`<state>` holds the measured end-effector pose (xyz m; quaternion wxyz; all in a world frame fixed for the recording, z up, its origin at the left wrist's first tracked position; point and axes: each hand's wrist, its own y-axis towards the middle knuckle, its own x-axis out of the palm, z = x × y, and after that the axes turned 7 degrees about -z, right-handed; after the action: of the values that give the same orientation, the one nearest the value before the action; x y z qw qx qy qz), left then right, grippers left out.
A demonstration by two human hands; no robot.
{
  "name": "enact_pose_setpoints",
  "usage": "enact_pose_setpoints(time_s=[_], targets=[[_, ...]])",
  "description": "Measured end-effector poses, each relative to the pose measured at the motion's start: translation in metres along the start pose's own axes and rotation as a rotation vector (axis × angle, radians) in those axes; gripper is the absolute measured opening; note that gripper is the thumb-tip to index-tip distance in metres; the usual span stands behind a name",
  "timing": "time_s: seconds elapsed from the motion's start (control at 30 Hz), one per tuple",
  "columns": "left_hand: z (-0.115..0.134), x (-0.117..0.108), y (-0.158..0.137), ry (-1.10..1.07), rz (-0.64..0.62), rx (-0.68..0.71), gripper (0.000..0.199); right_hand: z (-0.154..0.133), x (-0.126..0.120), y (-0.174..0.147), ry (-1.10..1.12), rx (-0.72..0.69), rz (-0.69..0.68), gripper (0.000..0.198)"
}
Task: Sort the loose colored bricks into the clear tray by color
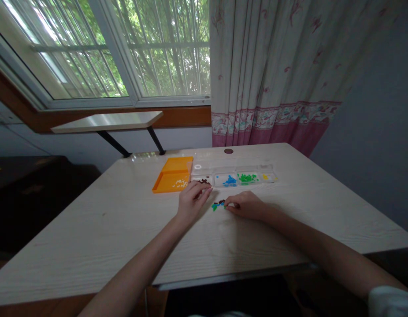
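Observation:
A small cluster of green, blue and dark brown pieces (218,204) lies on the table in front of me, looking like tiny building blocks. My right hand (246,205) pinches the right end of this cluster, its fingertips partly hiding it. Just beyond and to the left, my left hand (193,199) is closed, with thumb and forefinger pressed together. A tiny pale speck shows at those fingertips, too small to name. Behind the left fingers sit dark brown pieces (204,180) in the clear compartment tray (235,185). Blue pieces (229,180) and green pieces (247,178) fill its middle compartments.
An orange open case (164,175) with white pieces (180,182) stands left of the tray. Yellow pieces (265,177) lie at the tray's right end. A raised shelf (111,121) on black legs rises at the table's back left, before the window. A curtain (266,79) hangs behind.

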<state>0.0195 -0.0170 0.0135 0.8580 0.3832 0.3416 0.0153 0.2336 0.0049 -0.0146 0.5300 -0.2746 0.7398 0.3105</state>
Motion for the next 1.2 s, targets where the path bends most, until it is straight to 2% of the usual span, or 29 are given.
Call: enact_pose_setpoints(time_s=[0.6, 0.9, 1.0, 1.2], targets=[[-0.001, 0.000, 0.001, -0.001, 0.001, 0.041, 0.009, 0.000, 0.001, 0.001, 0.005, -0.015, 0.017, 0.016], [-0.004, 0.000, 0.000, 0.023, -0.028, 0.010, 0.012, 0.000, 0.001, 0.001, 0.009, -0.017, 0.025, 0.015], [-0.015, -0.005, 0.003, 0.118, -0.037, -0.083, 0.016, 0.000, 0.001, 0.001, 0.009, -0.011, 0.030, 0.015], [-0.053, -0.026, 0.008, 0.446, -0.073, -0.546, 0.024, 0.002, 0.001, 0.000, 0.023, -0.018, 0.049, 0.016]])
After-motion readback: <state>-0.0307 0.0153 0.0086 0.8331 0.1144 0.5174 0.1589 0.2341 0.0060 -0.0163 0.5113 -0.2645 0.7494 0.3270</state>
